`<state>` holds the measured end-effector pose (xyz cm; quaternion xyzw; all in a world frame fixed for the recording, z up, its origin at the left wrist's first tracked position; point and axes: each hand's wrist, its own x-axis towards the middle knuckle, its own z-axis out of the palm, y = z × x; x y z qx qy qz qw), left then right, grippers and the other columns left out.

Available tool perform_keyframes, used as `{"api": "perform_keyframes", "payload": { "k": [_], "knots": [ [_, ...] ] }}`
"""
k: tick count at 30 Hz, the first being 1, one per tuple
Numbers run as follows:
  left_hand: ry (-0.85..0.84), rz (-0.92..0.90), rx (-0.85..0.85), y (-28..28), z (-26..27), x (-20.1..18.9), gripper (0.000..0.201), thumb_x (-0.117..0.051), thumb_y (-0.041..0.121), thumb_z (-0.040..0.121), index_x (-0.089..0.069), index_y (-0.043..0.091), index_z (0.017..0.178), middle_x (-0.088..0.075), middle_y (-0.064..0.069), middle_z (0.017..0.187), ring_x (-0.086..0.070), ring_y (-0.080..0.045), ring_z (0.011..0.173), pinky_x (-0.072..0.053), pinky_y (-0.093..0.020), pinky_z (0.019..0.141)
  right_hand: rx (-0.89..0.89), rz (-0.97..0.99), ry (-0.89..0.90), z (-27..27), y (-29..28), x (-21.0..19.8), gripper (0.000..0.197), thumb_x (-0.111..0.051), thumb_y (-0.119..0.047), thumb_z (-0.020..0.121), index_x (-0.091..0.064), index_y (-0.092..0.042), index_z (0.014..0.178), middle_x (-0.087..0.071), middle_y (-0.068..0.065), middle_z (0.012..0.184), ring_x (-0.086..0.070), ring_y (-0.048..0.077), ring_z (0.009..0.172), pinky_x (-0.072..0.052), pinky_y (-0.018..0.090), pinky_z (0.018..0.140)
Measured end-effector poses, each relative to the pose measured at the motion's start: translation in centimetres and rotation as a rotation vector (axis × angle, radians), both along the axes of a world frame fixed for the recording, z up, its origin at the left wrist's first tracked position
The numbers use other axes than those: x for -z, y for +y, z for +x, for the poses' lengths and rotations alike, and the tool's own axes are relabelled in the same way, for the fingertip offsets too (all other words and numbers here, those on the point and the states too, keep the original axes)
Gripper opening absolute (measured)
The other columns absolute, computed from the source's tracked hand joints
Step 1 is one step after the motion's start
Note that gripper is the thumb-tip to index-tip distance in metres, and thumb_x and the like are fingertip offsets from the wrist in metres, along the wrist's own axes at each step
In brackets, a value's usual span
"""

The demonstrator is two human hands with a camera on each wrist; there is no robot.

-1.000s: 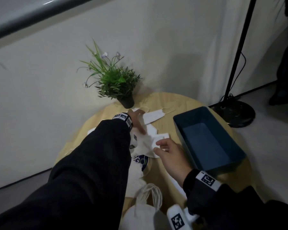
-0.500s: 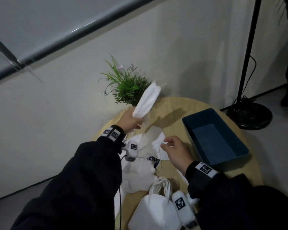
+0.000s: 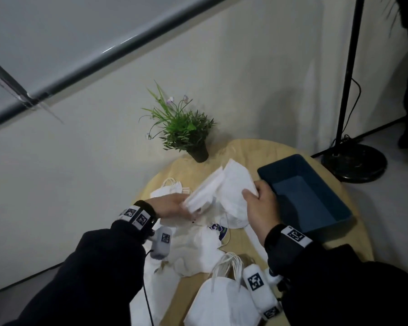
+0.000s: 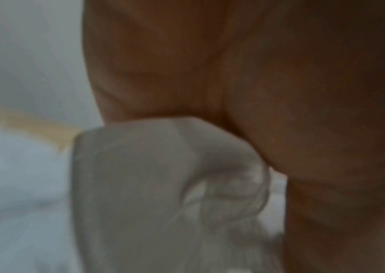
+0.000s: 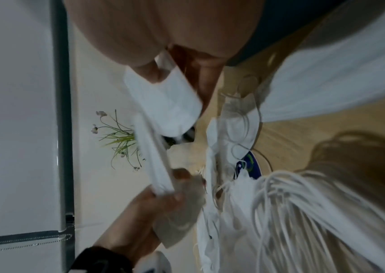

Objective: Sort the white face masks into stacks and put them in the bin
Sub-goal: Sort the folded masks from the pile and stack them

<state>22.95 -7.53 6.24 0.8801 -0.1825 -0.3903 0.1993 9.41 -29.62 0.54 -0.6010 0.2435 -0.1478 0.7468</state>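
Two folded white fabric face masks are held up above the round pale wooden counter (image 3: 264, 151), side by side and touching near their upper ends. The left mask (image 3: 204, 190) is seen edge-on, a narrow white strip slanting up and to the right; the left hand (image 3: 169, 204) grips its lower end, fingers curled round the fabric. The left wrist view is blurred, yet it shows the bunched mask end (image 4: 163, 184) pressed against the palm. The right mask (image 3: 237, 184) faces flat toward the head camera — the right hand (image 3: 260, 208) pinches its right edge, thumb on the front, fingers behind. In the right wrist view this mask (image 5: 165, 103) hangs from the thumb, with the other mask (image 5: 154, 157) a thin band beneath it.

Below the hands a loose heap of white masks (image 3: 193, 245) lies spread on the counter, one piece bearing a blue and green printed mark (image 3: 218, 229). Nearer the person a neat stack of white masks (image 3: 222, 302) sits with its ear loops gathered on top, and a smaller bunch (image 3: 172, 188) lies at the counter's left edge.

The dark blue rectangular plastic bin (image 3: 335, 217) stands on the counter just right of the right hand — its visible floor is bare. A small green potted plant (image 3: 186, 130) stands at the far edge by the wall, and a black floor lamp stand (image 3: 353, 161) rises from the floor to the right
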Motion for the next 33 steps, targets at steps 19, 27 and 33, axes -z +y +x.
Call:
{"api": "perform_keyframes", "payload": {
  "k": [19, 27, 33],
  "knots": [
    [-0.409, 0.468, 0.272, -7.8, 8.4, 6.5, 0.122, -0.092, 0.012, 0.07, -0.016, 0.036, 0.162, -0.046, -0.01, 0.139, -0.054, -0.034, 0.124, -0.052, -0.044, 0.099, 0.323, 0.042, -0.235, 0.6, -1.7, -0.7, 0.022, -0.05, -0.001, 0.102, -0.054, -0.021, 0.108, -0.061, -0.004, 0.103, -0.058, 0.008, 0.091, -0.046, 0.026, 0.076],
    [-0.361, 0.518, 0.353, -10.1, 7.0, 6.7, 0.057, -0.091, 0.025, 0.076, -0.056, 0.024, 0.121, -0.059, 0.003, 0.11, -0.053, -0.019, 0.098, -0.043, -0.028, 0.084, 0.194, 0.079, -0.148, 1.0, -0.9, -0.5, 0.022, -0.049, -0.002, 0.101, -0.053, -0.023, 0.104, -0.06, 0.007, 0.112, -0.057, 0.022, 0.098, -0.046, 0.03, 0.077],
    [-0.617, 0.257, 0.142, -7.6, 7.7, 0.4, 0.023, -0.084, 0.037, 0.084, -0.065, 0.024, 0.081, -0.062, 0.003, 0.085, -0.057, -0.021, 0.086, -0.04, -0.03, 0.072, 0.11, 0.055, -0.086, 0.5, -1.2, -0.5, 0.022, -0.049, -0.002, 0.101, -0.053, -0.022, 0.11, -0.056, -0.004, 0.101, -0.055, 0.013, 0.086, -0.043, 0.026, 0.067]
  ]
}}
